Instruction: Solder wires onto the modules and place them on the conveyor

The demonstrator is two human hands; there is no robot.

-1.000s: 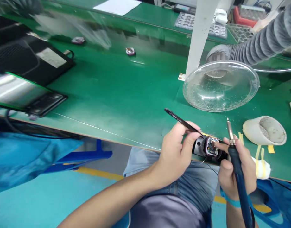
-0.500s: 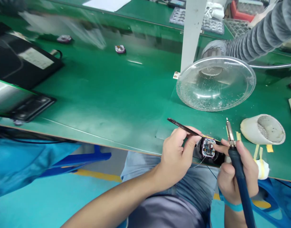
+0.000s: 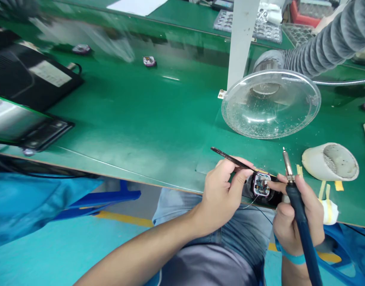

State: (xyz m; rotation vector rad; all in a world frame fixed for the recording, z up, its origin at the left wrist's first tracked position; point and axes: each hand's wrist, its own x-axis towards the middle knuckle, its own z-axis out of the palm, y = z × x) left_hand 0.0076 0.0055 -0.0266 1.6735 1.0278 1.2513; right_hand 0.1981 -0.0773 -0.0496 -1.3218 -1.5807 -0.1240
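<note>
Black tweezers (image 3: 231, 161) pinched in L hand (image 3: 221, 194); soldering iron (image 3: 300, 214) clenched in R hand (image 3: 285, 224).
Small PCB (image 3: 261, 184) in purple-rimmed housing (image 3: 253, 186): looks fragile, take by rim.

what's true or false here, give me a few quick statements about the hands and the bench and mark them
The left hand holds black tweezers. True.

The right hand rests the tip of a soldering iron on the small circuit board. False: the iron's tip points away from the board and is not touching it.

The clear round hood stands at the far left of the bench. False: it stands beyond the hands, toward the right, with a grey ribbed hose behind it.

A teal strap circles the right wrist. True.
</note>
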